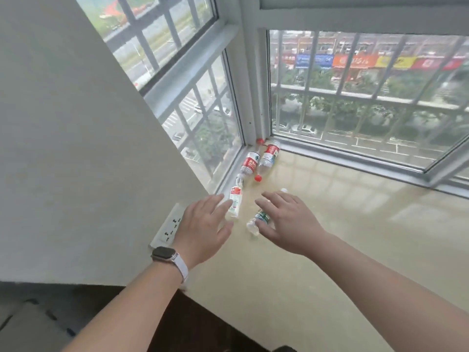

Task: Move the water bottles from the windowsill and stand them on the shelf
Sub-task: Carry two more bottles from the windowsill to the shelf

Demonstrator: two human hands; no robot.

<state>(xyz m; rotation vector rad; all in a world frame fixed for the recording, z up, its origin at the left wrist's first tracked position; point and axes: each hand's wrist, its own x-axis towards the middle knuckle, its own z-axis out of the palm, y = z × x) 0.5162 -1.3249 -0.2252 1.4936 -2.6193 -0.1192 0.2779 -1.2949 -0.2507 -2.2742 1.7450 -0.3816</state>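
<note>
Head view: left hand (pixel 203 226) and right hand (pixel 288 222), fingers spread and gripping nothing, reach over the lying white-label bottle (pixel 234 199) and green-label bottle (pixel 259 217), which could roll if nudged.

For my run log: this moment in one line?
left hand open over white-label bottle | right hand open over green-label bottle | red-label bottles lying on windowsill

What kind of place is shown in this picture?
Probably an upper-floor room in a city building, at a corner window. A glossy beige stone windowsill runs under white-framed barred windows, a white wall socket sits beside it, and colourful shop signs line the street below.
</note>
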